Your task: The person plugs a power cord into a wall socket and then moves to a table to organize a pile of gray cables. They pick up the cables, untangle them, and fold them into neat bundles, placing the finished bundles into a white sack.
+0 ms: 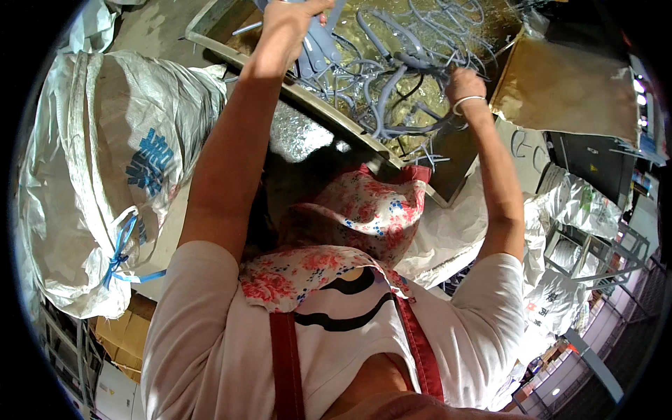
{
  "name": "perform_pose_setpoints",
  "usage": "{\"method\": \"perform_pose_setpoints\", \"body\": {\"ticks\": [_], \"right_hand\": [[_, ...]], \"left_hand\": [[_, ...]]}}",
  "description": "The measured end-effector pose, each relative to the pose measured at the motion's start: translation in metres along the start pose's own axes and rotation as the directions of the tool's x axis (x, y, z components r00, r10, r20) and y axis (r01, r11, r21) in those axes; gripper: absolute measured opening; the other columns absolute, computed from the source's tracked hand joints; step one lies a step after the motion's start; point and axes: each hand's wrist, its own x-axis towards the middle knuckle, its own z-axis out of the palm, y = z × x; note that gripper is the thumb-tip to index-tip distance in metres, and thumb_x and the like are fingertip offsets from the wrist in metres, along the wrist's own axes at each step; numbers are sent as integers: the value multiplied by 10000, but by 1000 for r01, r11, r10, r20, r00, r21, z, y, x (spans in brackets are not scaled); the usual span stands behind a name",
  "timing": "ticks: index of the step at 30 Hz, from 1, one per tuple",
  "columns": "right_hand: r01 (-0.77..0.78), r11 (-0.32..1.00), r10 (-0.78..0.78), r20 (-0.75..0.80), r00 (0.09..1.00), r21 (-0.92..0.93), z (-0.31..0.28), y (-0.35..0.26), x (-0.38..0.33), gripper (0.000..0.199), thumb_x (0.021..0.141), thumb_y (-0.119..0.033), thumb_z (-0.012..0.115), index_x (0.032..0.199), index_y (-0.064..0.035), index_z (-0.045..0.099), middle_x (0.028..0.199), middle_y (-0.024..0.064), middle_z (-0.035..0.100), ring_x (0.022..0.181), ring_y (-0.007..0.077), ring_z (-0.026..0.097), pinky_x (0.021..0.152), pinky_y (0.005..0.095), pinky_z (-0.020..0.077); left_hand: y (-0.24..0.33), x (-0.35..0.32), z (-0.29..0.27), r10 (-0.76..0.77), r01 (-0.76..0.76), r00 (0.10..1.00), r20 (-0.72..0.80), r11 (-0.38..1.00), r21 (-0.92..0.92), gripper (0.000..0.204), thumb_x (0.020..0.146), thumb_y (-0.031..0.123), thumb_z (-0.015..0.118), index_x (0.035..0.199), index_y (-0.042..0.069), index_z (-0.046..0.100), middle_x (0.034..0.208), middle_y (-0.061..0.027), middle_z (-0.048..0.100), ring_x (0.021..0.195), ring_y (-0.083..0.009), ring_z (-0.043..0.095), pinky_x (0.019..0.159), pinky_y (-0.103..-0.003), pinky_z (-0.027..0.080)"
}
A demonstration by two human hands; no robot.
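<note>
At the top of the head view, my left hand (290, 19) is closed on flat grey plastic pieces (316, 52), which run past the picture's edge. My right hand (465, 84), with a pale band at its wrist, makes a fist at the right end of a tangle of looped grey plastic strips (381, 94). A strip seems to pass into that fist, though the fingers hide where it goes. Both hands are over a metal-rimmed trough (343, 120). Thin curled grey strands (437, 28) lie across its shiny yellowish inside, which looks wet.
A big white woven sack (105, 168) tied with blue cord stands at my left. A brownish sheet (567, 87) rises beyond the trough's right end. A floral apron (364, 210) hangs between me and the trough. More white sacks (553, 294) and metal racks (595, 259) are at right.
</note>
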Motion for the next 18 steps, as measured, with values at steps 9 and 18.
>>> {"method": "perform_pose_setpoints", "body": {"ticks": [9, 18], "right_hand": [[591, 721, -687, -268, 675, -362, -100, 17, -14, 227, 781, -69, 468, 1006, -64, 492, 855, 116, 552, 628, 258, 610, 505, 362, 474], [710, 701, -634, -516, 576, -68, -175, -35, -24, 208, 727, -57, 555, 935, -50, 549, 794, 112, 585, 748, 273, 594, 651, 345, 484]], "left_hand": [[7, -21, 21, 51, -203, 942, 332, 875, 439, 284, 724, 169, 675, 906, -37, 603, 754, -93, 629, 676, -154, 599, 615, -291, 475], [-15, -26, 25, 55, -123, 810, 584, 989, 77, 340, 715, 67, 661, 1042, 18, 581, 883, -24, 607, 811, -119, 547, 760, -273, 447]]}}
